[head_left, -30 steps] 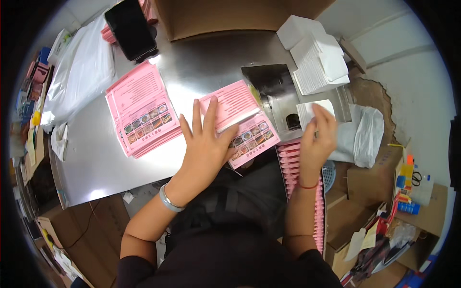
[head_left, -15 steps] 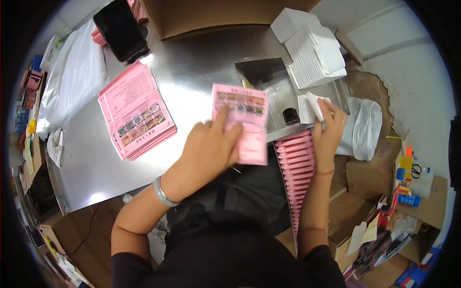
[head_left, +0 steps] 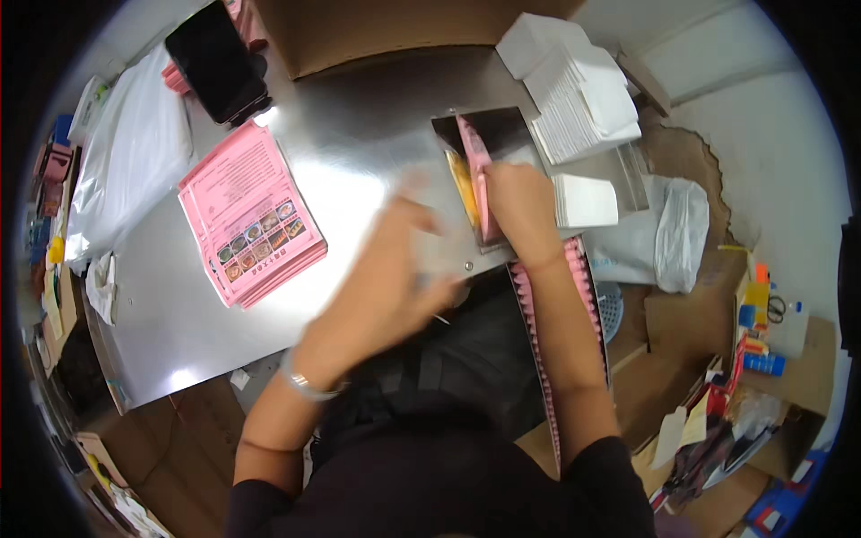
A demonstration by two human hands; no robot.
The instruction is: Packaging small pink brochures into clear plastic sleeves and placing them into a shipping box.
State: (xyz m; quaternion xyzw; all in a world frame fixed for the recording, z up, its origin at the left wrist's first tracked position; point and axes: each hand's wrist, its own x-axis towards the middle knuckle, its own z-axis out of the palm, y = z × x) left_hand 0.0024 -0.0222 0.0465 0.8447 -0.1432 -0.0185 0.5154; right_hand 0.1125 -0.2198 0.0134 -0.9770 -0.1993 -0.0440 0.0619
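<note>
My right hand (head_left: 518, 208) is closed on the edge of an upright pink printed packet (head_left: 474, 148). The packet stands inside the dark rectangular recess (head_left: 508, 128) of the metal table, and my fingertips are hidden behind the hand. Beside it in the recess leans something yellow (head_left: 462, 182). My left hand (head_left: 372, 278), smeared by motion, hovers over the table's near edge with thumb and fingers apart and nothing in it. To its left lies a stack of pink printed sheets (head_left: 254, 215). Folded white napkins (head_left: 586, 201) sit just right of my right hand.
A taller napkin stack (head_left: 578, 94) stands at the back right. Under my right forearm runs a long box of pink packets (head_left: 578, 269). A black phone (head_left: 213, 61), clear plastic bags (head_left: 134, 143) and a cardboard box (head_left: 395, 36) border the metal table (head_left: 359, 117).
The pink packet has gone from my left hand to my right, into the recess. My right hand has left the napkins and moved left. My left hand has drawn back, emptied.
</note>
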